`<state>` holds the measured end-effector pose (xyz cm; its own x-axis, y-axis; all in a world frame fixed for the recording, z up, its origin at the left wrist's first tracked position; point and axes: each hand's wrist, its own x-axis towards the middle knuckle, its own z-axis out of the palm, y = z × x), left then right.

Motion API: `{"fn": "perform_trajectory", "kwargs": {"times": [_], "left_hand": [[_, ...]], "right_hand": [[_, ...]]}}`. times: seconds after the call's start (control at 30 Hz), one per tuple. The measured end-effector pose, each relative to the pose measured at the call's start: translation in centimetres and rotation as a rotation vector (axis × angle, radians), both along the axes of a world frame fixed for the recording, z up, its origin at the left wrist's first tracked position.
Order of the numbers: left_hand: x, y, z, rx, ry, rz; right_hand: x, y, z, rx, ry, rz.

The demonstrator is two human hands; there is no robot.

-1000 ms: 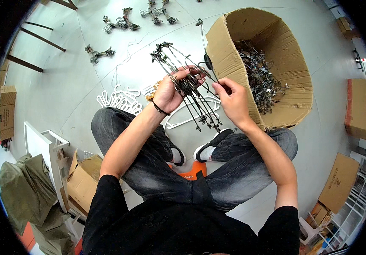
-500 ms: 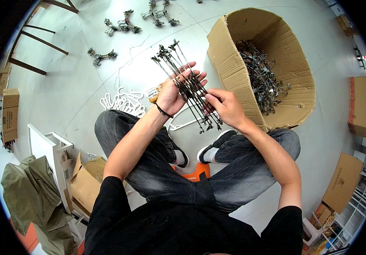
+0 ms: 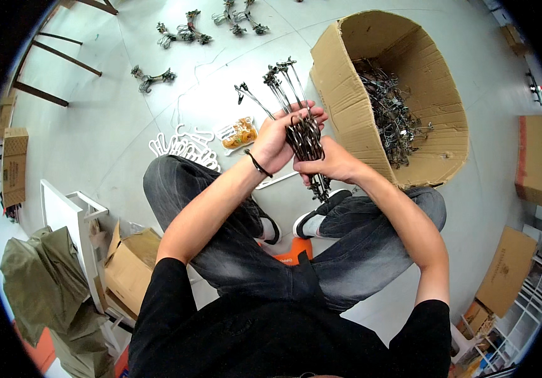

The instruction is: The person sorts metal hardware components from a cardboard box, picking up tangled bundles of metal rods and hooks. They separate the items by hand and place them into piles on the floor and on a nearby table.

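A bundle of dark metal clip hangers (image 3: pixel 305 137) is held over my lap, its clips fanned out at the upper end and gathered close at the lower end. My left hand (image 3: pixel 273 143) supports the bundle from the left, with fingertips showing past its far side. My right hand (image 3: pixel 337 162) is closed around the lower part, the thumb lying across the rods. On the floor beyond my left knee are several white plastic hangers (image 3: pixel 186 151). Beside them is a clear packet of yellow-orange bands (image 3: pixel 239 134). Another white hanger (image 3: pixel 277 181) lies below my hands.
A large open cardboard box (image 3: pixel 340 101) stands at the right, with a tangled heap of metal clip hangers (image 3: pixel 390 120) inside. Tied-looking bunches of hangers (image 3: pixel 152 79) lie on the floor ahead. At the left are a smaller carton (image 3: pixel 131 261) and a white frame (image 3: pixel 69 220).
My right hand has closed around the lower ends, drawing the rods together. The bundle has shifted slightly right and turned more upright. The yellow-orange packet is now more visible.
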<state>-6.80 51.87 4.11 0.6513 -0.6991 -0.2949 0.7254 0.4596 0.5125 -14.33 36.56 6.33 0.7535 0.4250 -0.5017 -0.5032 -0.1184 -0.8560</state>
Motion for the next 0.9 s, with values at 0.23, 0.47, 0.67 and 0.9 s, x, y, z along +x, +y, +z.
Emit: {"fn": "perform_trajectory", "kwargs": {"times": [0.23, 0.47, 0.67, 0.9], "left_hand": [[3.8, 2.0, 1.8, -0.031, -0.032, -0.070], [1.9, 0.3, 0.8, -0.188, 0.193, -0.018], [1.9, -0.3, 1.8, 0.115, 0.186, 0.128], [3.6, 0.8, -1.1, 0.066, 0.192, 0.126]], "right_hand": [[-0.4, 0.0, -0.4, 0.104, -0.043, -0.060], [-1.8, 1.4, -0.2, 0.301, 0.117, 0.104], [-2.6, 3.0, -1.4, 0.457, 0.162, -0.045], [-2.2, 4.6, -1.2, 0.386, 0.304, -0.199]]}}
